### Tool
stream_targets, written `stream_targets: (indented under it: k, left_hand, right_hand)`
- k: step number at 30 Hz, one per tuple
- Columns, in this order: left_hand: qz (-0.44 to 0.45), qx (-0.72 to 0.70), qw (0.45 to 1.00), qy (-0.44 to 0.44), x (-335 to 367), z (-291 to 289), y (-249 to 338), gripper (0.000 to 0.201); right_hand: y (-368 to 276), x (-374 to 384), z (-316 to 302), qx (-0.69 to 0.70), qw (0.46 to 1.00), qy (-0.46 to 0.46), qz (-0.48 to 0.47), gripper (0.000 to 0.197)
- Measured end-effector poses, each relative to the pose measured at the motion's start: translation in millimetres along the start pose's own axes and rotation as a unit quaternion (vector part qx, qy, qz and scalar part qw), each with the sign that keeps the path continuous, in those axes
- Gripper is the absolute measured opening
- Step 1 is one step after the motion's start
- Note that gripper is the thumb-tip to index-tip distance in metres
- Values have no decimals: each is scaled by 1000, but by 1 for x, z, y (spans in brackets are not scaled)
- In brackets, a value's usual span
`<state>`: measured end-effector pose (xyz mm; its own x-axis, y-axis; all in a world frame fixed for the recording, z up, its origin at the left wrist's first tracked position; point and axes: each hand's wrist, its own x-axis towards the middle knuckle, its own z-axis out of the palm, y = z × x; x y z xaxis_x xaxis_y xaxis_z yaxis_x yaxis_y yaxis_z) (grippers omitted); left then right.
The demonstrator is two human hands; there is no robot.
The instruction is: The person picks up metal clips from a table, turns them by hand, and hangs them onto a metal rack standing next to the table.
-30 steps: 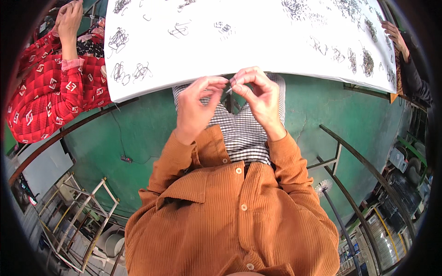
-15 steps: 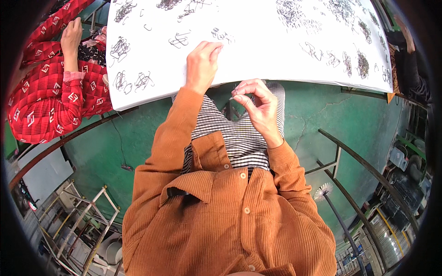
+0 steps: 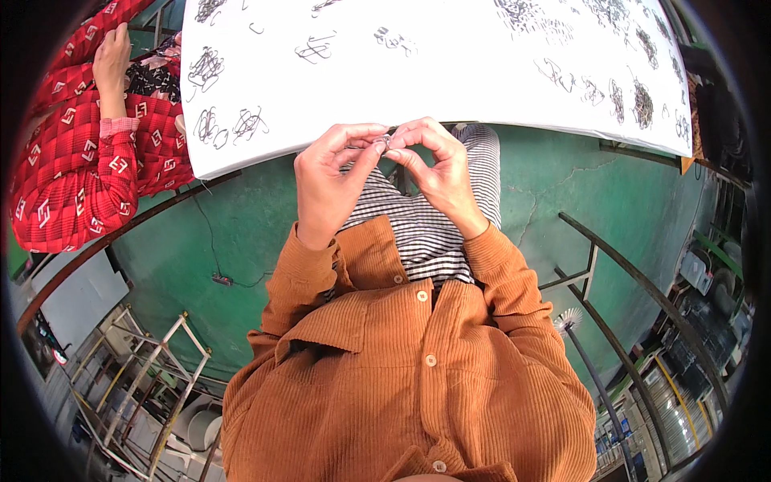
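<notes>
My left hand [image 3: 337, 173] and my right hand [image 3: 440, 169] meet above my lap, just short of the white tabletop's [image 3: 353, 96] near edge. Thumbs and fingers of both are pinched around a small silvery metal piece [image 3: 384, 142]; its exact kind is too small to make out, and the fingertips partly cover it. Beyond my hands on the table lie a loose cluster of small dark metal pieces [image 3: 393, 38] and, left of it, a little heap of thin dark wire pieces [image 3: 316, 48].
Several more heaps of dark wire pieces [image 3: 642, 104] are spread over the table. At the left sits a person in a red patterned garment [image 3: 72, 177], one hand [image 3: 112, 60] raised beside the table. A metal rack [image 3: 152, 377] and a round brush-like disc on a pole [image 3: 569, 320] stand behind.
My left hand has come back from the small dark pieces on the table to meet my right hand. The right has shifted slightly left and up, and both now pinch the metal piece.
</notes>
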<state>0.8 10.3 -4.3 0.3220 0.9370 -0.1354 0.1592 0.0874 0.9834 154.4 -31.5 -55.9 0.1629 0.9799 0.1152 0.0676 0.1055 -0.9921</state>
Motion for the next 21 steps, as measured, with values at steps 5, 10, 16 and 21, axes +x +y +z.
stream_targets:
  k: [5,10,16,21]
  left_hand:
    - [30,22,999,1,-7,-6,-1,16]
    - [53,36,998,3,-13,-16,-7,15]
    - [44,43,998,-1,-13,-15,-12,14]
    - [56,53,997,16,-19,-14,-17,14]
  right_hand:
    - [-1,4,-3,-13,999,-35,-20,12]
    - [-3,47,6,-84,996,10,23,9]
    - [33,142,61,-320,943,26,-85,13]
    - [45,180,107,-452,890,-41,-29,14]
